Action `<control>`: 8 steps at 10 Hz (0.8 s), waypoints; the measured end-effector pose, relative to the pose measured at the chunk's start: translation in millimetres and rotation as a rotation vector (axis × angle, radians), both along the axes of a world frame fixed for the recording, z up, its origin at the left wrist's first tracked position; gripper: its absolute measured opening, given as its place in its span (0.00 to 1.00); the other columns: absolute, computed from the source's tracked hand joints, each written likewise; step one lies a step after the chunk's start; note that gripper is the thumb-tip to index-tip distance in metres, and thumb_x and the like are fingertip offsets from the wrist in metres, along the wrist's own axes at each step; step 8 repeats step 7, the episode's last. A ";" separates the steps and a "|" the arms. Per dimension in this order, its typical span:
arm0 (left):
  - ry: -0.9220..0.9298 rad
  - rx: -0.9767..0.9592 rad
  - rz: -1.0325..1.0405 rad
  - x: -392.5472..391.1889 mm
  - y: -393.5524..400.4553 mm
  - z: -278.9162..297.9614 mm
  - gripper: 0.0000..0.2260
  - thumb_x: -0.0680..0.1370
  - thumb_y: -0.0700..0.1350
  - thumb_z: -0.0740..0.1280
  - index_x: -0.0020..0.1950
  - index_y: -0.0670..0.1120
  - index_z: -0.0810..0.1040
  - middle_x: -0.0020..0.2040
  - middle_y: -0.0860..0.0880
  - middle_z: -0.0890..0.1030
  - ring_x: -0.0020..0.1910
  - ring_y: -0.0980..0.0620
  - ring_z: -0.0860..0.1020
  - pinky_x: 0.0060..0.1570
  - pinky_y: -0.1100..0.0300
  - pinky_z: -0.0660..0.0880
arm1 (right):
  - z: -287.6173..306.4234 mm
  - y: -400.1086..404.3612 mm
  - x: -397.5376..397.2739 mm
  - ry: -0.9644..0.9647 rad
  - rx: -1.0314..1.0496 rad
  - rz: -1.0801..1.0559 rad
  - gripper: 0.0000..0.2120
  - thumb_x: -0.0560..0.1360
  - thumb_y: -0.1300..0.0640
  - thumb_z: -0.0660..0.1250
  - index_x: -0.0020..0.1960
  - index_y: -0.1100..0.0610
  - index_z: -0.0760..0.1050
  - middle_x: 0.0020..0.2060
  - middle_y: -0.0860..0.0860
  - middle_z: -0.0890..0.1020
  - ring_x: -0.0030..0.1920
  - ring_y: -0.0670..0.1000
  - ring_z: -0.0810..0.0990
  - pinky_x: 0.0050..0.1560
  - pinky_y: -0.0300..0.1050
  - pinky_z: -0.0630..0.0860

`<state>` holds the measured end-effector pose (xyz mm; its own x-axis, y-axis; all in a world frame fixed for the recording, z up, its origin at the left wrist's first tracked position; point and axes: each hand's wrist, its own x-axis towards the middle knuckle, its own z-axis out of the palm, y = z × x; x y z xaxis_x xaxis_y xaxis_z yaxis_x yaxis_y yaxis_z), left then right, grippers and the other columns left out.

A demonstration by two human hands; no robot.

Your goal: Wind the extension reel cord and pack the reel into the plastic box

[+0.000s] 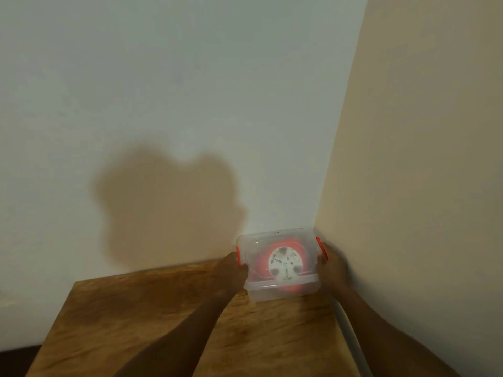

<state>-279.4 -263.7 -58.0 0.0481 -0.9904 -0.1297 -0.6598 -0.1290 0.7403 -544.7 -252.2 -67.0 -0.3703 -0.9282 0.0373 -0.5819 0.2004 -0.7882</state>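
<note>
A clear plastic box (283,291) with red side clips stands on the wooden table (136,322), pushed into the far right corner where two walls meet. Its lid is on. Through the lid I see the orange extension reel (285,261) with its white socket face, lying inside. My left hand (231,270) grips the box's left side at the red clip. My right hand (333,265) grips the right side at the other clip, close to the side wall.
A white wall stands behind the table and a beige wall (422,186) runs along its right edge. A pale pipe or conduit (351,341) lies along the table's right edge by the wall. The table's left edge drops to a dark floor.
</note>
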 end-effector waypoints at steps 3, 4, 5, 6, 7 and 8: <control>-0.014 -0.035 -0.011 7.7 -0.7 10.6 0.19 0.84 0.51 0.65 0.73 0.45 0.77 0.70 0.43 0.81 0.62 0.45 0.82 0.65 0.48 0.79 | 6.6 -2.0 4.5 0.089 0.042 0.014 0.21 0.80 0.60 0.60 0.73 0.58 0.67 0.64 0.58 0.78 0.60 0.59 0.78 0.60 0.56 0.77; -0.188 -0.148 -0.012 43.9 -7.0 34.2 0.27 0.84 0.55 0.65 0.79 0.43 0.69 0.79 0.43 0.70 0.76 0.44 0.72 0.76 0.48 0.68 | 21.2 -2.5 12.3 0.149 0.154 0.063 0.31 0.77 0.59 0.65 0.77 0.60 0.58 0.67 0.59 0.75 0.62 0.60 0.77 0.58 0.52 0.76; -0.420 -0.408 -0.006 98.6 -7.2 83.3 0.25 0.83 0.52 0.67 0.76 0.40 0.73 0.78 0.40 0.72 0.76 0.42 0.72 0.72 0.47 0.72 | 54.9 -2.7 28.6 0.356 0.140 0.172 0.38 0.76 0.54 0.67 0.79 0.61 0.51 0.71 0.60 0.71 0.67 0.60 0.73 0.64 0.51 0.72; -0.576 -0.755 0.066 142.6 -10.2 154.4 0.23 0.82 0.53 0.65 0.67 0.36 0.80 0.67 0.36 0.81 0.65 0.36 0.81 0.56 0.44 0.82 | 115.0 -14.8 57.8 0.611 -0.143 0.245 0.37 0.77 0.54 0.65 0.79 0.62 0.51 0.75 0.60 0.64 0.74 0.60 0.63 0.73 0.53 0.63; -0.627 -0.974 0.158 172.6 -15.7 235.3 0.20 0.80 0.52 0.69 0.62 0.36 0.81 0.58 0.36 0.81 0.56 0.34 0.80 0.46 0.45 0.82 | 193.0 -31.5 88.1 0.763 -0.426 0.303 0.36 0.77 0.56 0.65 0.78 0.63 0.53 0.78 0.59 0.58 0.78 0.61 0.54 0.75 0.60 0.55; -0.627 -0.974 0.158 172.6 -15.7 235.3 0.20 0.80 0.52 0.69 0.62 0.36 0.81 0.58 0.36 0.81 0.56 0.34 0.80 0.46 0.45 0.82 | 193.0 -31.5 88.1 0.763 -0.426 0.303 0.36 0.77 0.56 0.65 0.78 0.63 0.53 0.78 0.59 0.58 0.78 0.61 0.54 0.75 0.60 0.55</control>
